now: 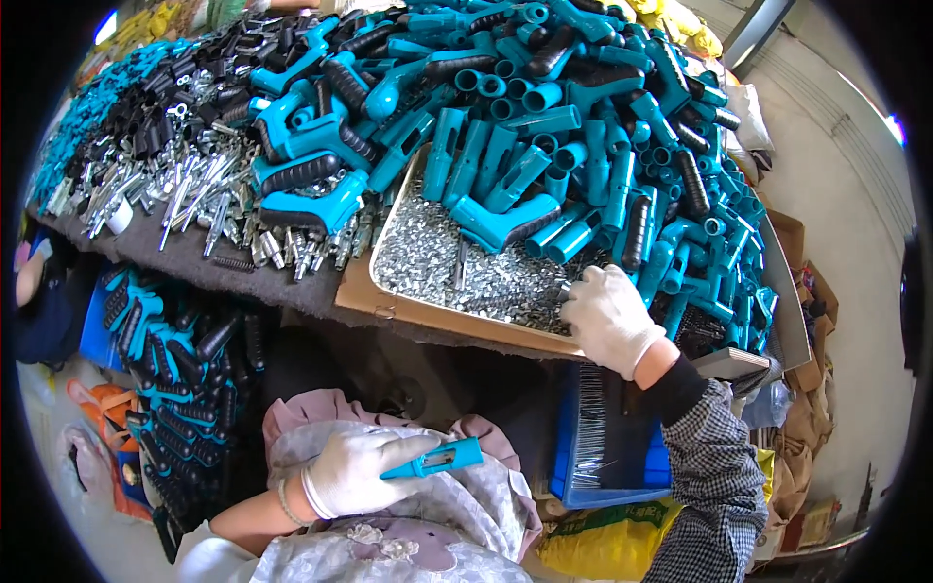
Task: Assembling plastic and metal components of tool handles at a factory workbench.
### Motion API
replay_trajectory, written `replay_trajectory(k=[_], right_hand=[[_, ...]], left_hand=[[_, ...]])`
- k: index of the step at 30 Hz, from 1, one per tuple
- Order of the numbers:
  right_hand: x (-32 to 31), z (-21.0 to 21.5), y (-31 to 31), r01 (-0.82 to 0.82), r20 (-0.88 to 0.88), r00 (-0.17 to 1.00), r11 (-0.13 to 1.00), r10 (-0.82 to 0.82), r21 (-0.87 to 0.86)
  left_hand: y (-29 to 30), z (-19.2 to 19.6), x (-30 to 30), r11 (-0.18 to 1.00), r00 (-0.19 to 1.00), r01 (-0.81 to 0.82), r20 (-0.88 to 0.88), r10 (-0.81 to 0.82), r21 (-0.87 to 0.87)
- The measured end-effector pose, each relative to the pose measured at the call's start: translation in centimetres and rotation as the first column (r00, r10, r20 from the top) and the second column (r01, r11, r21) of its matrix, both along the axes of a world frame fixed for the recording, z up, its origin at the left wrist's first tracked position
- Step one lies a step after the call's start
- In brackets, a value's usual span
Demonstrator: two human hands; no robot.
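My left hand, in a white glove, is closed round a teal slotted plastic tube above my lap. The tube lies nearly level, its wide open end to the right. My right hand, also gloved, is at the right front corner of a white-rimmed tray of small shiny metal pieces. Its fingers are curled down at the pieces, and whatever they pinch is hidden. A teal pistol-shaped handle with a black grip lies on the metal pieces.
Teal housings and tubes are heaped behind and right of the tray. Metal rods and springs and black parts cover the left. Below, a crate holds finished-looking handles; a blue bin holds thin metal rods.
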State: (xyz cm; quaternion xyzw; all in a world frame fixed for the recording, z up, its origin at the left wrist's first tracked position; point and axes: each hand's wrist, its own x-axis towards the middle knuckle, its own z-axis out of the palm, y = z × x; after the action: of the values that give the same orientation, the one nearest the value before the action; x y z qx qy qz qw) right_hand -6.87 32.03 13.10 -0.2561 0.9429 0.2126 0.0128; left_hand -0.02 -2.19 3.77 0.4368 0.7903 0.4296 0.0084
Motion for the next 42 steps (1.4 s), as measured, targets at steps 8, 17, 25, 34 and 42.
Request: replay_trajectory(k=[8, 17, 25, 34, 42], right_hand=[[0.5, 1.8, -1.5, -0.079, -0.208, 0.978, 0.864, -0.030, -0.497], [8.4, -3.1, -10.5, 0.367, 0.378, 0.917, 0.100, 0.131, -0.925], [8.6, -7.0, -14.1, -0.136, -0.068, 0.970, 0.284, 0.235, -0.949], [10.5, -3.9, -16.8, -0.079, 0.105, 0.979, 0.794, 0.177, -0.603], [6.1, -5.4, -13.8, 0.722, 0.874, 0.451, 0.504, 0.178, -0.475]], left_hand=[[-1.0, -0.1, -0.1, 0.997, 0.997, -0.076, -0.004, 0.076, 0.010], [-2.1, -1.1, 0.1, 0.991, 0.993, -0.107, 0.050, 0.111, -0.079], [-1.9, -0.5, 0.8, 0.986, 0.988, -0.152, -0.019, 0.151, -0.065], [-1.9, 0.3, 1.7, 0.936, 0.995, -0.096, 0.005, 0.104, -0.340], [-2.2, 0.8, 1.3, 0.972, 0.993, -0.041, -0.120, 0.013, -0.231]])
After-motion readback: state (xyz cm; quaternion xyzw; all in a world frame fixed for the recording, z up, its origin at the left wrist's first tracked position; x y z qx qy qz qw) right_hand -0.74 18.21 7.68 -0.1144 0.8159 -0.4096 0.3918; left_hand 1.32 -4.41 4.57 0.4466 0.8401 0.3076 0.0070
